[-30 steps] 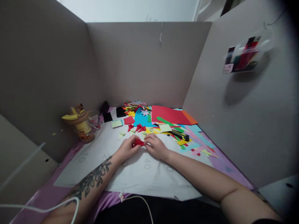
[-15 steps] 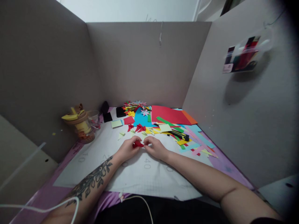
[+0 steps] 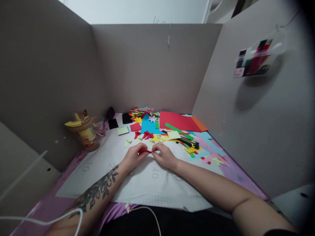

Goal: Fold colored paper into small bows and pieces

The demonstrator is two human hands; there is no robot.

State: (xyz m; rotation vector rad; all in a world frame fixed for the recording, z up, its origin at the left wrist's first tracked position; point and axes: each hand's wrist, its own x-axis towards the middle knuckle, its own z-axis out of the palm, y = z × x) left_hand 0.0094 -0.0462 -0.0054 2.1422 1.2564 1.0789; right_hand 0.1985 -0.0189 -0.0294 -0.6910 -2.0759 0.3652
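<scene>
My left hand point(image 3: 134, 156) and my right hand point(image 3: 164, 154) meet over the white gridded mat point(image 3: 147, 183), both pinching a small folded red paper piece point(image 3: 145, 151) between their fingertips. The piece looks flattened into a thin strip. Just beyond the hands lie several small folded red pieces point(image 3: 145, 134) and pale green folded bits point(image 3: 128, 142).
Sheets of red point(image 3: 178, 121), blue point(image 3: 149, 126) and other coloured paper with cut strips point(image 3: 209, 152) fill the far right of the mat. A pile of paper stars point(image 3: 142, 113) sits at the back. A jar with a yellow tape roll point(image 3: 83, 131) stands left. Grey partition walls enclose the desk.
The red piece has been pressed flatter between the fingertips, going from a bulky fold to a thin strip. Both hands stay in nearly the same spot.
</scene>
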